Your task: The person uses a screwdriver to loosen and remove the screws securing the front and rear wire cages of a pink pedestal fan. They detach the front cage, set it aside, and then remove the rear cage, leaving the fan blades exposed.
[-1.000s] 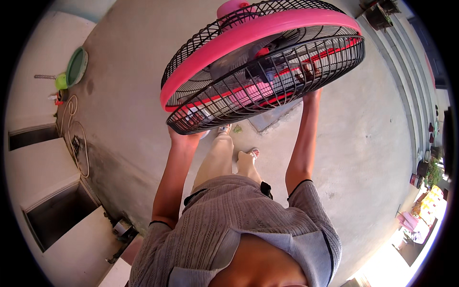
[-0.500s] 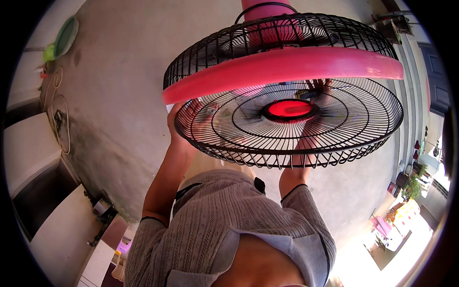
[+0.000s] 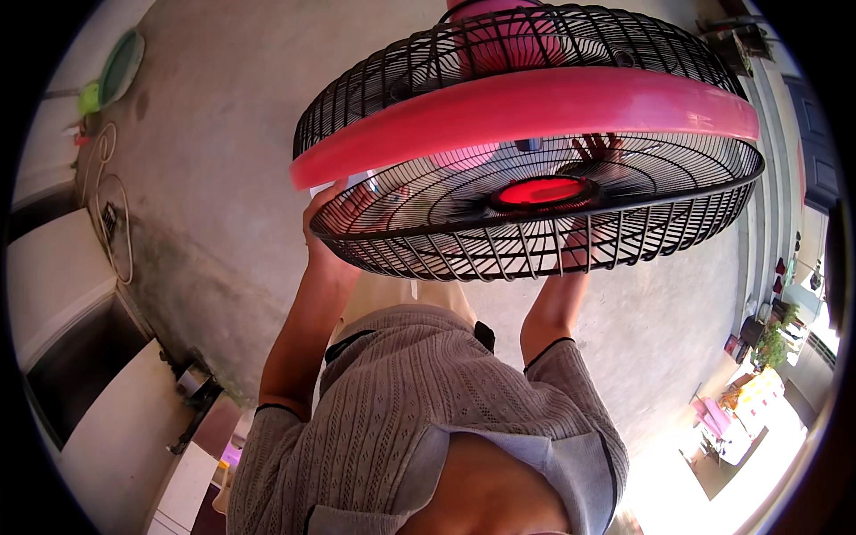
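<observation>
A large fan head fills the upper middle. Its black wire front grille (image 3: 428, 223) has a red centre disc (image 3: 542, 190). A pink ring (image 3: 526, 107) runs round the black rear cage (image 3: 392, 89); at the left the grille sits just under this ring, with a gap between them towards the middle. My left hand (image 3: 328, 218) is closed on the grille's left edge, its fingers partly seen through the wires. Something pale, too hidden to name, shows beside those fingers. Behind the grille, right of the disc, my right hand (image 3: 596, 148) has its fingers spread.
A pink fan post (image 3: 508, 40) rises behind the cage. Grey concrete floor (image 3: 223, 143) lies around me. A hose (image 3: 120, 223) and a green basin (image 3: 122, 67) are at the left, near white-walled units with dark openings. Steps (image 3: 774, 160) and potted plants (image 3: 771, 343) line the right.
The fan head sits slightly higher in view, and the front grille has tilted so more of its near rim shows. My left hand has shifted a little up and left with it.
</observation>
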The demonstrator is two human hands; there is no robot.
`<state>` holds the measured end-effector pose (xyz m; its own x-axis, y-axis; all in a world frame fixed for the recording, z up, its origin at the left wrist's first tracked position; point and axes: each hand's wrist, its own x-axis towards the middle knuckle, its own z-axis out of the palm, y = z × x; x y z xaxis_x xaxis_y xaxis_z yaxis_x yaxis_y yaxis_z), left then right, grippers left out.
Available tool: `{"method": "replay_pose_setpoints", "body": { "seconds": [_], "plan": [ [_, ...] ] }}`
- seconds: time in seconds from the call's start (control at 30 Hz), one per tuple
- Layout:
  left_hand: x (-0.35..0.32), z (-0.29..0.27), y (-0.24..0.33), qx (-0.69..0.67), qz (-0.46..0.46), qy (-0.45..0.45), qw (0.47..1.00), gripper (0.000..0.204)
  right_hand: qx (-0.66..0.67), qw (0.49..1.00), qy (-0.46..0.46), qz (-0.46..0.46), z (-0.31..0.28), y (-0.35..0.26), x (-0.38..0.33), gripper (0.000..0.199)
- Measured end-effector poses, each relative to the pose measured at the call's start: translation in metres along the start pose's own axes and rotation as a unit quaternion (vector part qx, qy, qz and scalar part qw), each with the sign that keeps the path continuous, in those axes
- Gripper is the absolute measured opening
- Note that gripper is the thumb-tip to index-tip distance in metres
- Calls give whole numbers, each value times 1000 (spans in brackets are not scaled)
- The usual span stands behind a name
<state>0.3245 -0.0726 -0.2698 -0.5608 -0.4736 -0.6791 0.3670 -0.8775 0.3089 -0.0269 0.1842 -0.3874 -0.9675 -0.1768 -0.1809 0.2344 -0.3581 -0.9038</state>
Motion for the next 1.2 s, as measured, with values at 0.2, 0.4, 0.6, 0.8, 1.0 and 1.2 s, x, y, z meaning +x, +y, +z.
{"method": "replay_pose_setpoints", "body": {
  "seconds": [0.2,0.4,0.6,0.8,1.0,1.2],
  "plan": [
    [13,2,-1,-12,17,-41,999,29,-1,1000,-8,-10,12,-4,4,57],
    [11,8,1,23,79,-23,996,29,-19,1000,-13,-14,20,-4,8,57],
    [12,8,-2,-37,80,-35,995,30,-29,999,-20,-19,29,-4,14,58],
    [12,22,-5,-1,132,-40,991,31,-33,999,-24,-24,33,-4,13,58],
    [19,30,-1,-6,157,-43,987,33,-37,998,-31,-28,38,-2,15,58],
    [13,39,2,94,143,49,984,42,-40,998,-33,-32,43,-2,19,59]
  ]
}}
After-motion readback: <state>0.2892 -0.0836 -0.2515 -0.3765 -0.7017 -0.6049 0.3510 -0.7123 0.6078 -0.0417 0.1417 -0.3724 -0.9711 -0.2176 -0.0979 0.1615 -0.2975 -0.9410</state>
